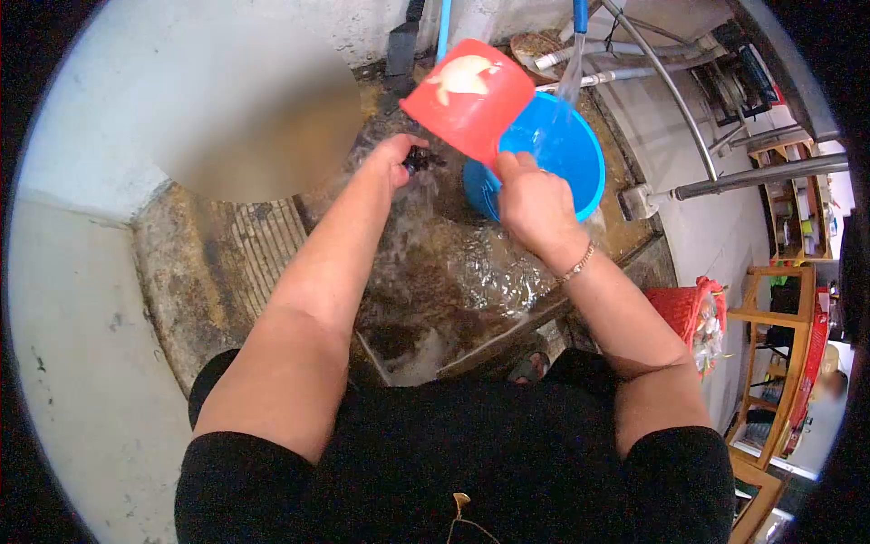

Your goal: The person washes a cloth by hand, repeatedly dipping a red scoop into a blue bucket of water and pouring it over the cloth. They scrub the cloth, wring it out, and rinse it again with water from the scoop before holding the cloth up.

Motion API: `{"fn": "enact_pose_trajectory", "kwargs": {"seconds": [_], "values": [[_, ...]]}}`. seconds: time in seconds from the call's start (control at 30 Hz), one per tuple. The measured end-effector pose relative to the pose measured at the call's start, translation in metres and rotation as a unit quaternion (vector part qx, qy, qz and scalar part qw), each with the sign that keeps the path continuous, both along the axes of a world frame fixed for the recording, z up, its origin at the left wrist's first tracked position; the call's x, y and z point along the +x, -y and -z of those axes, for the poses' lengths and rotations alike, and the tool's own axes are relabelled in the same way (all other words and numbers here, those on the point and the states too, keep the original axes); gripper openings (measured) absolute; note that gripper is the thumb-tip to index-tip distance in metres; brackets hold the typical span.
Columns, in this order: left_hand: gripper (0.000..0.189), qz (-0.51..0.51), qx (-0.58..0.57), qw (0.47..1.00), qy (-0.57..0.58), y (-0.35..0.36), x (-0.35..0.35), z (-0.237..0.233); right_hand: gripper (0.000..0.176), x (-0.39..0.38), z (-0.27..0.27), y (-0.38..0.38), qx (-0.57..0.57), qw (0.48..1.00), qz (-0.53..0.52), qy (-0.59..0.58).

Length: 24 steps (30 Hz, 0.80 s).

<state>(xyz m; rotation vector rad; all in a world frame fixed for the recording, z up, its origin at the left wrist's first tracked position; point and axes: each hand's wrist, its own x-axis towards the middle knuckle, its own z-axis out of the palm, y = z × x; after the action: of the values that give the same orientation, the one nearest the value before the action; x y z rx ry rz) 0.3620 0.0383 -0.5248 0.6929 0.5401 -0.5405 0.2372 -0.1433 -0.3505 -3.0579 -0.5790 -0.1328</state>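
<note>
My right hand [536, 198] grips the handle of a red plastic water dipper [480, 95], which is raised and tilted beside a blue bucket [580, 168]. A pale patch shows on the dipper's side. Water runs into the bucket from a blue pipe end [580, 16] above it. To the left, my left hand [395, 161] is held low over the wet floor, its fingers curled at a small dark thing [417, 160] whose kind I cannot make out. Part of that hand's fingers is hidden.
Wet concrete floor [408, 272] lies below, with a ridged slab [267, 240] at left. Metal pipes [761, 177] cross at right. A red basket [675, 313] with a plastic bag stands at right, near wooden shelving [770, 317]. A blurred patch covers the upper left.
</note>
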Motion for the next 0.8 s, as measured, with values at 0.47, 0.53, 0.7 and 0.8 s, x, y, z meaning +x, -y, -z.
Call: {"fn": "enact_pose_trajectory", "kwargs": {"seconds": [0.47,0.53,0.7,0.8], "values": [[0.024,-0.117,0.028,0.992,-0.037,0.021,-0.029,-0.037,0.033,0.034,0.047,0.036,0.118,0.987,0.086,0.075],[0.022,-0.129,0.017,0.99,-0.055,0.032,-0.038,-0.048,0.048,0.032,0.053,-0.003,0.116,0.978,0.058,0.161],[0.02,-0.155,0.045,0.986,-0.04,0.042,-0.05,-0.062,0.057,0.053,0.09,-0.063,0.261,0.956,0.098,0.094],[0.024,-0.075,-0.102,0.992,-0.004,0.042,-0.042,-0.05,0.049,0.067,0.084,-0.067,0.34,0.928,0.138,-0.059]]}}
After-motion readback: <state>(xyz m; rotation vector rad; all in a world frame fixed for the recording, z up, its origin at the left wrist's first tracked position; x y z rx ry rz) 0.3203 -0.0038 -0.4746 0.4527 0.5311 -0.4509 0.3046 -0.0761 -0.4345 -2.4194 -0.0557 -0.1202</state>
